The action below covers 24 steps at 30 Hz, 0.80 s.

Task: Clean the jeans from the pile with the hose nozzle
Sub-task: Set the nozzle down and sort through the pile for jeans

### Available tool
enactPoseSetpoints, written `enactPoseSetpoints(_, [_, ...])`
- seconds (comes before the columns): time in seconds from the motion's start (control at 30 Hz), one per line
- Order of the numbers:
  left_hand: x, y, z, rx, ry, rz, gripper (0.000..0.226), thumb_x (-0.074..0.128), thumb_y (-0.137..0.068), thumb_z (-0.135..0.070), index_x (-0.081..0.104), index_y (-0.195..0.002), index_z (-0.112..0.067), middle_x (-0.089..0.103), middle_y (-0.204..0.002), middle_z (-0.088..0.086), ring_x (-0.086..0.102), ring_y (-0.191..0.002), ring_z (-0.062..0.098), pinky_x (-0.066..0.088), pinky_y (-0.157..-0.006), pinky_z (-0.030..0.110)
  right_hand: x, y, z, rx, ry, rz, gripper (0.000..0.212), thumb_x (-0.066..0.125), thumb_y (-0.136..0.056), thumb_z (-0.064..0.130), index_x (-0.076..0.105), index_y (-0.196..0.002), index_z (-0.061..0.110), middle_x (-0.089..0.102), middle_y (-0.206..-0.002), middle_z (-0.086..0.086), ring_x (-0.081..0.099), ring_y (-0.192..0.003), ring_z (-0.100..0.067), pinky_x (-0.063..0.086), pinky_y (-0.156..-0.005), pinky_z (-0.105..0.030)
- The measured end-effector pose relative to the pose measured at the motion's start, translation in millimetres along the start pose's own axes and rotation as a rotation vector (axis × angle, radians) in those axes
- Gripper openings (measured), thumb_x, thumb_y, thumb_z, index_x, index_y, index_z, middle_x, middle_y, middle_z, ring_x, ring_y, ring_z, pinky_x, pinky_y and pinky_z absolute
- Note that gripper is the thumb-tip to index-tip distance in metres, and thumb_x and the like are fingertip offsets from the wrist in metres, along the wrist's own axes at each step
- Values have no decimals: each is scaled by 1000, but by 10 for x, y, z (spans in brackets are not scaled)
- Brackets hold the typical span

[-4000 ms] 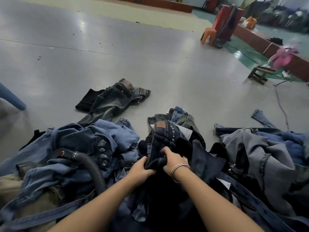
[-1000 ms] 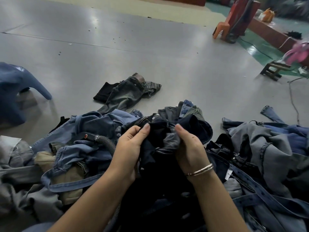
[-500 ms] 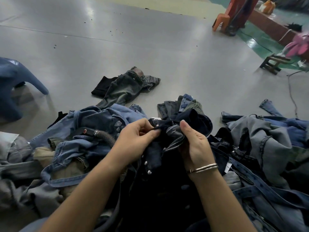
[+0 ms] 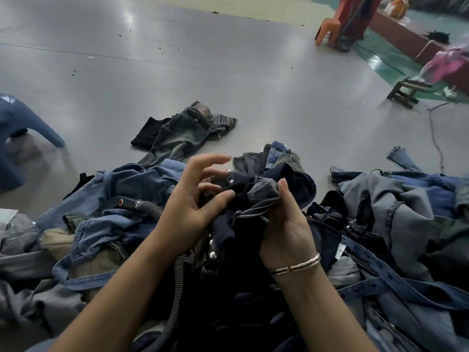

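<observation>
I have the dark jeans (image 4: 253, 199) bunched up at the centre of my view, on top of the denim pile (image 4: 106, 224) and between my two hands. My right hand (image 4: 286, 224) makes the firm grip: its fingers and thumb curl round a grey-and-navy wad of the fabric, which sits at about 11 o'clock from that palm. My left hand (image 4: 195, 199) is at 9 o'clock of the wad, fingers spread and loosely bent, the thumb tip touching the cloth while the upper fingers stand clear of it; I would not call that a hold. A bracelet (image 4: 295, 266) rings the right wrist. The hose nozzle (image 4: 124, 201) lies on the blue denim at 9 o'clock from my left hand, apart from both hands, and its ribbed hose (image 4: 177, 283) runs down under my left forearm. Further out at 12 o'clock a separate pair of faded jeans (image 4: 182, 133) lies flat on the grey floor (image 4: 228, 72), with a blue chair (image 4: 15, 128) at the left edge.
</observation>
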State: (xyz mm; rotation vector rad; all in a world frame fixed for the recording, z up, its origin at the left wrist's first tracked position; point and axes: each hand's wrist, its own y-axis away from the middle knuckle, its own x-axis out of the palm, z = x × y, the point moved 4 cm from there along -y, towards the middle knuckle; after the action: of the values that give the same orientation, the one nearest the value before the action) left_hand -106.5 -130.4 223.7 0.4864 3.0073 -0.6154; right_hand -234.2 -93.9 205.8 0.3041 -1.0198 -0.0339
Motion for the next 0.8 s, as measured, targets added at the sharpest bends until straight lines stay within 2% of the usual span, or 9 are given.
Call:
enactPoseSetpoints(0.07, [-21, 22, -83, 248, -313, 48, 45, 58, -86, -5, 55, -125, -29, 51, -126, -4, 52, -117, 15, 44, -96, 28, -20, -8, -27, -2, 21, -2, 43, 54, -82, 38, 76, -95, 4, 73, -100, -16, 71, -91, -24, 58, -82, -33])
enactPoseSetpoints(0.17, [17, 57, -129, 425, -548, 75, 52, 52, -83, 11, 65, -117, -26, 52, -125, 3, 55, -114, 25, 47, -92, 31, -71, -17, -15, -75, 89, -13, 36, 54, -82, 34, 79, -85, 8, 75, -90, -14, 73, -83, -21, 58, -70, -29])
enactPoseSetpoints(0.4, [-4, 86, -19, 373, -400, 10, 30, 58, -85, 0, 71, -76, -26, 60, -108, -3, 62, -98, 18, 48, -82, 29, -140, -92, -3, -61, 137, -51, 33, 60, -77, 32, 78, -86, 5, 73, -91, -16, 72, -81, -24, 59, -75, -34])
enactPoseSetpoints(0.5, [-21, 61, 316, -77, -286, -139, 10, 58, -82, -32, 66, -88, -31, 54, -118, -5, 54, -112, 12, 41, -98, 29, -132, -101, 45, -14, 122, -43, 43, 53, -81, 33, 76, -92, -2, 71, -101, -21, 71, -88, -29, 57, -87, -40])
enactPoseSetpoints(0.57, [4, 54, 545, -604, -198, -230, 67, 68, -71, -58, 52, -126, -24, 45, -137, 3, 44, -127, 19, 35, -108, 32, -81, -41, 128, -22, 122, 17, 44, 49, -83, 32, 78, -81, -1, 74, -88, -17, 73, -80, -24, 60, -71, -34])
enactPoseSetpoints(0.63, [112, 125, 750, -953, 175, -238, 109, 82, -48, -63, 42, -134, -9, 50, -135, 12, 57, -110, 22, 45, -93, 20, -152, -17, 242, -98, 226, -24, 37, 54, -78, 28, 77, -62, 4, 73, -68, -11, 72, -61, -18, 56, -54, -24])
enactPoseSetpoints(0.67, [185, 169, 806, -1050, 365, -164, 102, 86, -47, -57, 48, -127, -7, 61, -119, 13, 63, -91, 19, 51, -77, 16, -200, -24, 288, -121, 344, -50, 33, 56, -78, 25, 76, -60, 6, 72, -65, -8, 70, -57, -17, 54, -52, -21])
enactPoseSetpoints(0.73, [279, 292, 843, -1098, 499, -119, 30, 71, -77, -20, 61, -103, -10, 71, -81, 9, 65, -60, 16, 53, -54, 20, -372, -54, 367, -128, 716, -104, 26, 59, -85, 16, 76, -68, 6, 70, -64, -1, 65, -57, -13, 51, -53, -17])
enactPoseSetpoints(0.8, [251, 345, 907, -1062, 406, -216, 23, 50, -87, 2, 64, -96, -14, 70, -71, 7, 64, -52, 14, 50, -46, 20, -556, -46, 411, -76, 1033, -155, 6, 63, -85, 12, 65, -82, 8, 66, -67, 6, 59, -59, -10, 46, -53, -13])
